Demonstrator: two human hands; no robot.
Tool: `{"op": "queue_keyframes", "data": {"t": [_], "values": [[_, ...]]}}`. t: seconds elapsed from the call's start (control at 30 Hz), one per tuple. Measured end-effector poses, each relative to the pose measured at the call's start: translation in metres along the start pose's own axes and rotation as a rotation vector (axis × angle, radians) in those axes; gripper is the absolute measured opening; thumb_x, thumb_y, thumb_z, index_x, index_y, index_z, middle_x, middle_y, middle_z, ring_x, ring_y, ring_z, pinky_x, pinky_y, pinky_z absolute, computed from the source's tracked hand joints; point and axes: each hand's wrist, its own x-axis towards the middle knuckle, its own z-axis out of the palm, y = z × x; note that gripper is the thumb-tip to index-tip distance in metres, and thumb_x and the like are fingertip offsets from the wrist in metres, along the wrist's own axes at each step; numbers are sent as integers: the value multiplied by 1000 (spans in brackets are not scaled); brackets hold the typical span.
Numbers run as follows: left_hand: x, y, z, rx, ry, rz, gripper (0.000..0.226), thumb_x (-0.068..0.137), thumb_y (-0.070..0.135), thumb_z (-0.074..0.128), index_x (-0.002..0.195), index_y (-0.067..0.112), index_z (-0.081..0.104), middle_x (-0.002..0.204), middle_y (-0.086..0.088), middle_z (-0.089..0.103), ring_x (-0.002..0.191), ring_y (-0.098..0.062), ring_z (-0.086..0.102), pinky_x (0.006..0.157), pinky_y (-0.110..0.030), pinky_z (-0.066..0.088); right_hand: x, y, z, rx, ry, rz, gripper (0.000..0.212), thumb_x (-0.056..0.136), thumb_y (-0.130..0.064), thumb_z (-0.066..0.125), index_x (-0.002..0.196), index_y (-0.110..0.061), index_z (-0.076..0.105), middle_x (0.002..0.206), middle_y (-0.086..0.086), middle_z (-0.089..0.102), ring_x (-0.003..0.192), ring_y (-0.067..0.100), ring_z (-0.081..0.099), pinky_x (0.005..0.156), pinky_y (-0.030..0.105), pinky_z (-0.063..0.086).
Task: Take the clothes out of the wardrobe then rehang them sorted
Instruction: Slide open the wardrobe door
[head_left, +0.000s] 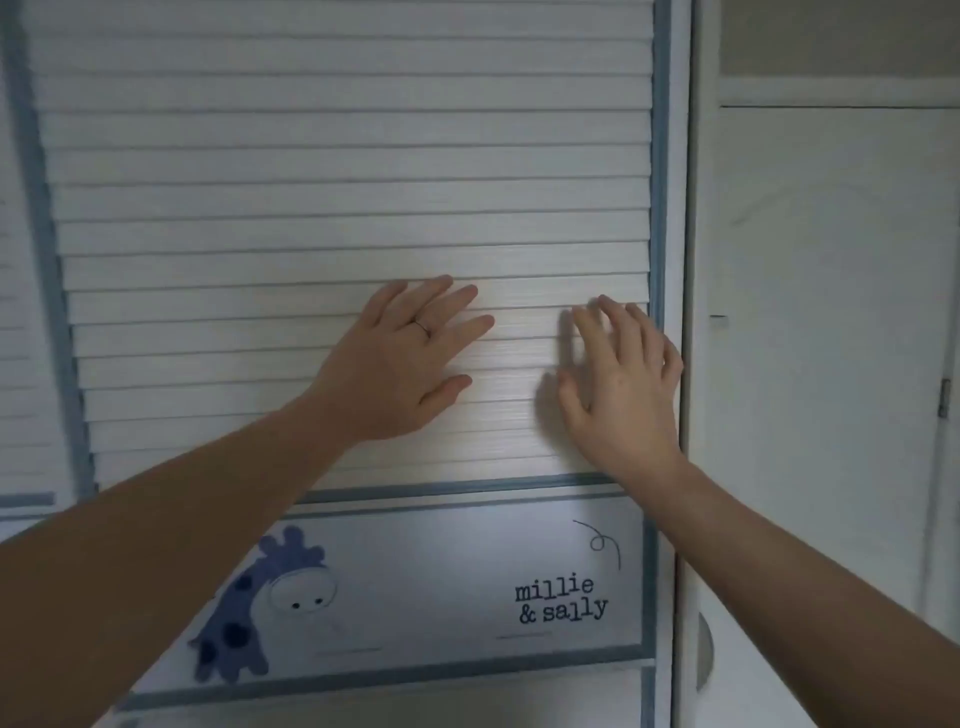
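Observation:
A white slatted wardrobe door (311, 182) with blue trim fills the view and stands closed. My left hand (400, 364) lies flat on the slats near the middle, fingers straight and spread, a ring on one finger. My right hand (621, 379) rests on the slats beside the door's right edge, fingers slightly bent toward the blue trim (658, 208). Neither hand holds anything. No clothes are visible; the inside of the wardrobe is hidden.
Below the slats is a panel (441, 587) with a blue giraffe picture (249, 613) and the words "millie & sally". A second slatted door (21, 364) lies at the left. To the right stands a plain white door or wall panel (831, 338) with a hinge.

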Motion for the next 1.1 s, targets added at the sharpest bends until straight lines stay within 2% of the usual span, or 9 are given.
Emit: {"op": "queue_keyframes", "data": {"t": [0.1, 0.27, 0.5, 0.8, 1.1], "values": [[18, 6, 19, -11, 56, 35, 52, 96, 42, 50, 143, 20, 54, 159, -9, 36, 145, -33, 34, 116, -54, 26, 2, 13, 11, -19, -8, -13, 60, 86, -33, 54, 143, -19, 43, 155, 9, 31, 145, 31, 21, 115, 50, 16], [28, 13, 35, 2, 96, 45, 53, 97, 43, 48, 145, 21, 51, 161, -8, 31, 148, -33, 30, 115, -59, 24, 3, 23, 23, -49, -3, -51, 68, 86, -34, 52, 149, -17, 36, 160, 12, 21, 148, 35, 14, 117, 53, 12], [25, 8, 42, 66, 111, 81, 58, 98, 48, 45, 151, 23, 43, 163, -7, 25, 150, -31, 25, 116, -59, 23, -1, 18, 40, -165, -53, -31, 70, 96, -48, 36, 158, -22, 14, 165, 10, 1, 151, 34, -3, 120, 55, 4], [14, -4, 42, 59, 141, 80, 58, 97, 49, 46, 150, 25, 44, 163, -5, 26, 150, -28, 25, 117, -57, 22, 0, 1, 55, -181, -12, -10, 70, 98, -53, 30, 157, -19, 15, 164, 12, 3, 151, 35, -3, 118, 59, 5], [-14, -33, 33, 68, 109, 72, 58, 97, 48, 46, 150, 25, 44, 163, -5, 26, 151, -29, 24, 117, -57, 23, -1, -38, 66, -171, 12, -39, 70, 98, -52, 35, 157, -20, 18, 164, 12, 5, 151, 35, 0, 119, 58, 5]]}}
